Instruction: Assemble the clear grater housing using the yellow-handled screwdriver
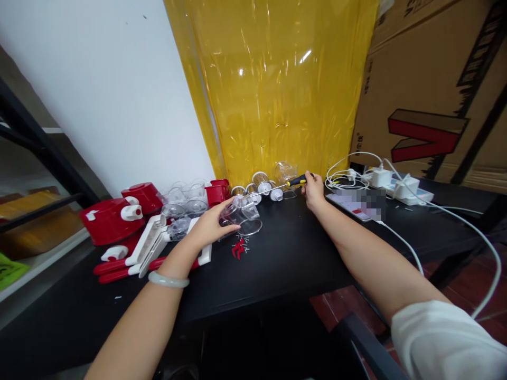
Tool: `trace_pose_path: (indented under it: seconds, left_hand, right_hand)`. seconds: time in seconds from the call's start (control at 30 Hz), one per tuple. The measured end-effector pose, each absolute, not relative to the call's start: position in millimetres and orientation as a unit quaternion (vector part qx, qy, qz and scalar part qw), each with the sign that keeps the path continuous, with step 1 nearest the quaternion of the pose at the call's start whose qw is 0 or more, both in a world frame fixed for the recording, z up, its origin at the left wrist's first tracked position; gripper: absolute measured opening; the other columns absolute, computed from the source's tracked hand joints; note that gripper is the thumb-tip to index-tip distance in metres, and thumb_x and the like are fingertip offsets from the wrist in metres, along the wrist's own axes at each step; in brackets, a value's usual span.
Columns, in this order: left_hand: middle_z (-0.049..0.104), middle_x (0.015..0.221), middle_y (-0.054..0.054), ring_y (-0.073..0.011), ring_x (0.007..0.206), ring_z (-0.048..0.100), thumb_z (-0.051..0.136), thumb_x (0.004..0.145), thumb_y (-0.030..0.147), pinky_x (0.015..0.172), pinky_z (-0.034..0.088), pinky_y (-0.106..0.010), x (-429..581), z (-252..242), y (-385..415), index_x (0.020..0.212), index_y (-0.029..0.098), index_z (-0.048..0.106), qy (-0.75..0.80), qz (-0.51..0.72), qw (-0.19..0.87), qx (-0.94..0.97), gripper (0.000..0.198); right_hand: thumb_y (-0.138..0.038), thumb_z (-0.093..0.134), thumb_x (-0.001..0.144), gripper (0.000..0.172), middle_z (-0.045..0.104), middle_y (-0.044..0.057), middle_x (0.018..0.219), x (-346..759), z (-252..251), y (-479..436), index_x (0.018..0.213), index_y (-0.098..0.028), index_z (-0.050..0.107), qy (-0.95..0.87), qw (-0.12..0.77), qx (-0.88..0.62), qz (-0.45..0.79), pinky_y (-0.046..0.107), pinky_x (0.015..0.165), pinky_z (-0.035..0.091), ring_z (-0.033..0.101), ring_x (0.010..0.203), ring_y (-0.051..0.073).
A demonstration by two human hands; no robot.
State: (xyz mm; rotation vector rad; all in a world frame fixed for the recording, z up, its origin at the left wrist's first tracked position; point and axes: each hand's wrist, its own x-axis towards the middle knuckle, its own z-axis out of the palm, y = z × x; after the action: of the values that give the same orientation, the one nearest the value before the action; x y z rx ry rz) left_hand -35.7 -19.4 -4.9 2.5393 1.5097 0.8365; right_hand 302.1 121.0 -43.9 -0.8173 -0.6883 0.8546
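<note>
My left hand (212, 224) rests on a clear plastic housing (242, 213) that lies on the black table (285, 264), fingers curled around its near side. My right hand (313, 191) reaches to the back of the table and is closed on a screwdriver with a yellow and black handle (298, 181); its metal shaft points left toward metal drum pieces (262, 182). A pale bangle (168, 280) sits on my left wrist.
Red and white plastic parts (114, 219) and clear cups (186, 198) crowd the left of the table. A phone (356, 203), a power strip with chargers (400, 187) and white cables lie at the right. Yellow film (273, 89) and a cardboard box (435, 95) stand behind.
</note>
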Motion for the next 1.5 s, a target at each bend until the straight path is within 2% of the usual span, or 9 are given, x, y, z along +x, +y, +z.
trace_pose_path:
  seconds: [0.13, 0.3, 0.43, 0.63, 0.8, 1.03, 1.17, 1.33, 1.5]
  left_hand:
    - [0.054, 0.152, -0.012, -0.0328, 0.136, 0.055, 0.078, 0.078, 0.055, 0.114, 0.042, -0.048, -36, -5, -19, 0.155, 0.025, 0.039, 0.494, 0.274, 0.041, 0.824, 0.091]
    - [0.052, 0.154, -0.011, -0.0338, 0.137, 0.054, 0.077, 0.079, 0.056, 0.115, 0.041, -0.051, -35, -5, -20, 0.155, 0.027, 0.039, 0.493, 0.274, 0.043, 0.825, 0.09]
    - [0.053, 0.153, -0.012, -0.0336, 0.137, 0.054, 0.077, 0.079, 0.056, 0.115, 0.041, -0.051, -35, -4, -21, 0.155, 0.026, 0.039, 0.494, 0.273, 0.047, 0.824, 0.09]
    - [0.054, 0.152, -0.011, -0.0337, 0.136, 0.055, 0.076, 0.079, 0.055, 0.114, 0.042, -0.052, -36, -4, -21, 0.154, 0.028, 0.04, 0.491, 0.277, 0.045, 0.824, 0.087]
    - [0.054, 0.152, -0.011, -0.0332, 0.137, 0.054, 0.077, 0.079, 0.055, 0.115, 0.041, -0.05, -36, -3, -21, 0.154, 0.026, 0.041, 0.492, 0.276, 0.045, 0.825, 0.088]
    - [0.055, 0.152, -0.011, -0.0332, 0.135, 0.056, 0.077, 0.079, 0.055, 0.114, 0.042, -0.05, -35, -3, -21, 0.154, 0.027, 0.041, 0.497, 0.278, 0.045, 0.821, 0.088]
    - [0.056, 0.151, -0.011, -0.0328, 0.135, 0.056, 0.077, 0.079, 0.054, 0.115, 0.042, -0.05, -35, -2, -22, 0.153, 0.027, 0.042, 0.492, 0.28, 0.049, 0.823, 0.086]
    - [0.056, 0.151, -0.011, -0.0331, 0.135, 0.056, 0.076, 0.079, 0.055, 0.115, 0.041, -0.051, -36, -2, -22, 0.153, 0.027, 0.042, 0.493, 0.277, 0.043, 0.824, 0.086]
    - [0.055, 0.152, -0.011, -0.0332, 0.136, 0.055, 0.076, 0.079, 0.056, 0.115, 0.042, -0.051, -37, -4, -20, 0.154, 0.027, 0.041, 0.494, 0.276, 0.042, 0.823, 0.087]
  right_hand:
    - [-0.054, 0.065, 0.087, 0.036, 0.041, -0.014, 0.051, 298, -41, 115, 0.092, -0.025, 0.044, -0.313, 0.771, -0.408, 0.376, 0.016, 0.032, 0.03, 0.04, 0.032, 0.006]
    - [-0.034, 0.055, 0.092, 0.012, 0.055, -0.009, 0.062, 299, -38, 113, 0.096, -0.023, 0.051, -0.306, 0.752, -0.427, 0.398, 0.016, 0.033, 0.037, 0.052, 0.038, 0.008]
    - [-0.034, 0.061, 0.087, 0.016, 0.059, -0.008, 0.069, 300, -41, 115, 0.098, -0.022, 0.058, -0.304, 0.764, -0.405, 0.4, 0.019, 0.038, 0.046, 0.054, 0.04, 0.007]
    - [-0.054, 0.053, 0.091, 0.032, 0.053, -0.007, 0.052, 300, -43, 113, 0.09, -0.022, 0.056, -0.32, 0.76, -0.416, 0.384, 0.016, 0.033, 0.033, 0.05, 0.036, 0.01]
    - [-0.033, 0.029, 0.096, 0.03, 0.051, -0.006, 0.045, 301, -43, 108, 0.095, -0.022, 0.056, -0.3, 0.739, -0.396, 0.455, 0.017, 0.034, 0.034, 0.048, 0.031, 0.012]
    - [-0.036, 0.043, 0.094, 0.02, 0.045, -0.008, 0.04, 303, -46, 114, 0.083, -0.022, 0.05, -0.303, 0.747, -0.399, 0.437, 0.015, 0.031, 0.029, 0.04, 0.029, 0.008]
    - [-0.048, 0.057, 0.091, 0.029, 0.039, -0.012, 0.042, 301, -45, 117, 0.08, -0.024, 0.044, -0.308, 0.763, -0.398, 0.406, 0.015, 0.03, 0.028, 0.037, 0.03, 0.007]
    - [-0.055, 0.045, 0.095, 0.034, 0.056, -0.004, 0.053, 299, -39, 112, 0.086, -0.023, 0.05, -0.287, 0.743, -0.405, 0.448, 0.019, 0.034, 0.039, 0.054, 0.037, 0.012]
    - [-0.041, 0.034, 0.096, 0.031, 0.067, 0.002, 0.071, 300, -36, 109, 0.096, -0.021, 0.057, -0.264, 0.74, -0.355, 0.507, 0.023, 0.045, 0.05, 0.069, 0.056, 0.016]
